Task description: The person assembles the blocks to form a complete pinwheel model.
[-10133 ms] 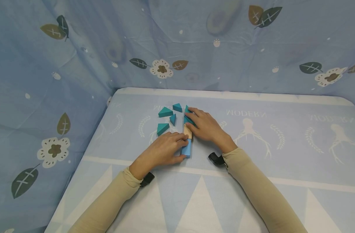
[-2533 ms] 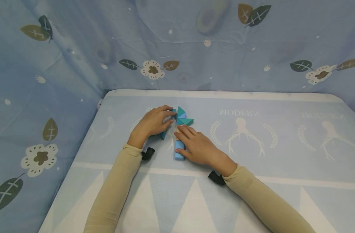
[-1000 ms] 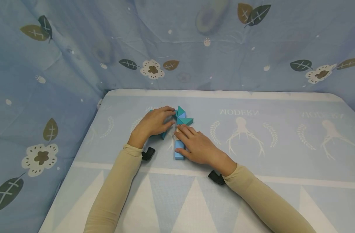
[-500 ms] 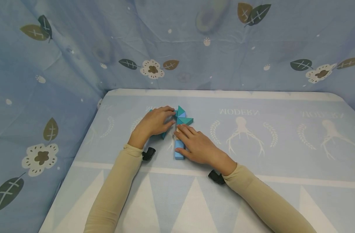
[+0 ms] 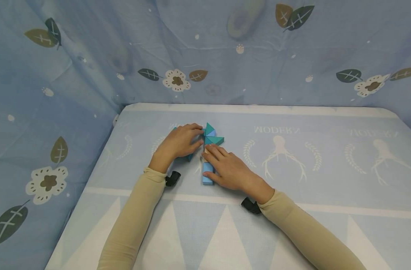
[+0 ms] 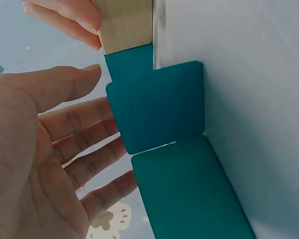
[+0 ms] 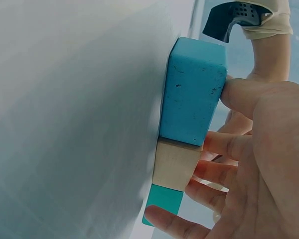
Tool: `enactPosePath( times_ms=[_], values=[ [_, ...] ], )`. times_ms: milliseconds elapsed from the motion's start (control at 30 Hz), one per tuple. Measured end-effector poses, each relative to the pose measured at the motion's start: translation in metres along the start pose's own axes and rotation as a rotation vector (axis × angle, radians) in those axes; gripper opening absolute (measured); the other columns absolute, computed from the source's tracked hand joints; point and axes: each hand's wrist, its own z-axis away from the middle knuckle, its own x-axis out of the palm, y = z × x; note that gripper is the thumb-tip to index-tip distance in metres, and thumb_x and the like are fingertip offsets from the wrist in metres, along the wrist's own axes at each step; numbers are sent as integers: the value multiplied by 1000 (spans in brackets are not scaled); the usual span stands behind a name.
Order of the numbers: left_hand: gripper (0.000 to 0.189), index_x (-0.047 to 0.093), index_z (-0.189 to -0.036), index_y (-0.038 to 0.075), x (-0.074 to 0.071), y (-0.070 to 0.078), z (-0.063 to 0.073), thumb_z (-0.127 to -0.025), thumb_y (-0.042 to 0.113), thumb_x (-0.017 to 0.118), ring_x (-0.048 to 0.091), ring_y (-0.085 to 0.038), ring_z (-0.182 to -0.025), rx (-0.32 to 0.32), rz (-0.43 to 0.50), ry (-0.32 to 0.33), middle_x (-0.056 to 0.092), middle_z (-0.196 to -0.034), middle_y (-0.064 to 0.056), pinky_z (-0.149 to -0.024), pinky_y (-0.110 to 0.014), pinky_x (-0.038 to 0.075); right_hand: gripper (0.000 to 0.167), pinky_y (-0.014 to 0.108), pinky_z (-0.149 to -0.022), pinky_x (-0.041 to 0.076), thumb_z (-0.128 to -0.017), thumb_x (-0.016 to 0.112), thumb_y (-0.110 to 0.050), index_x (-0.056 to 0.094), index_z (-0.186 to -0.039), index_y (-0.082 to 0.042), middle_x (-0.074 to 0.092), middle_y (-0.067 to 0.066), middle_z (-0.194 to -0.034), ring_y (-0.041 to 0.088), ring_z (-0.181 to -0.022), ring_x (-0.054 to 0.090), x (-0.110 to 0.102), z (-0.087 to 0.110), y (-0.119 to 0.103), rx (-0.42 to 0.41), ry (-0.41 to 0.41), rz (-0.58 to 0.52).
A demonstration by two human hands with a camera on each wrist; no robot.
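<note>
A blue block (image 5: 207, 180) and a natural wood block (image 7: 177, 164) lie end to end on the table. At their far end, teal triangular blocks (image 5: 215, 140) and a lighter blue triangle (image 5: 210, 133) fan out like a pinwheel. My left hand (image 5: 179, 141) is just left of the fan, its fingertips at a teal piece. In the left wrist view its thumb stands apart from the teal blocks (image 6: 157, 109). My right hand (image 5: 230, 170) rests its fingers along the wood and blue blocks, thumb against the blue one. The left hand partly hides another teal block (image 5: 190, 156).
A patterned pale blue cloth covers the table (image 5: 293, 161), with blue printed curtains (image 5: 239, 71) behind it and at the left. Black camera mounts (image 5: 173, 179) sit beneath both wrists.
Since the oldest frame, my left hand has gone from the blue block up to the teal pieces, and my right hand down onto the wood and blue blocks. Over the last second, both stay put.
</note>
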Motion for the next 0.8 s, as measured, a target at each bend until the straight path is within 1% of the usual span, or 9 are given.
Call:
enactPosePath(
  times_ms=[267, 800],
  values=[
    [44, 59, -136, 9, 0, 1, 1, -98, 32, 59, 51, -30, -131, -6, 7, -7, 52, -145, -8, -110, -49, 39, 61, 53, -96, 50, -99, 52, -45, 43, -148, -9, 32, 13, -158, 30, -147, 29, -1, 1, -1, 8, -5, 4],
    [46, 60, -134, 6, -1, 4, 1, -97, 32, 61, 53, -31, -129, 16, -19, 18, 52, -143, -11, -108, -49, 42, 60, 51, -95, 50, -100, 52, -45, 43, -147, -9, 32, 13, -158, 29, -146, 29, 1, 1, -1, 7, 1, 14]
  ],
)
